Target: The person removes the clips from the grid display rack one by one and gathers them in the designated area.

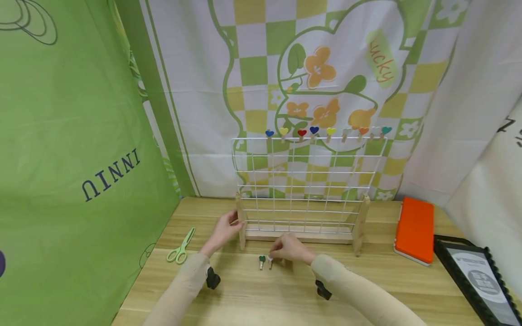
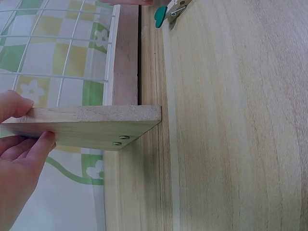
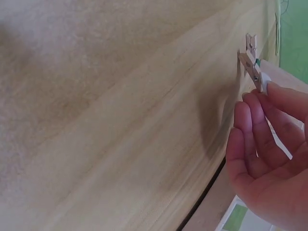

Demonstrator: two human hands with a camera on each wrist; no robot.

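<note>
Wooden clothespin [image 3: 250, 65] pinched; curtain [image 1: 326, 81] reads "Lucky".

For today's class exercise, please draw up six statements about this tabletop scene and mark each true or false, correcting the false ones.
1. The left hand grips the wooden side support of the wire rack. True.
2. The green-hearted clip lies on the table. True.
3. The right hand pinches the green-hearted clip. False: it pinches the white-hearted clip.
4. The scissors lie to the right of the wire rack. False: they lie to its left.
5. The red-hearted clip is on the rack's top edge. True.
6. The orange item hangs from the rack. False: it lies on the table.
</note>
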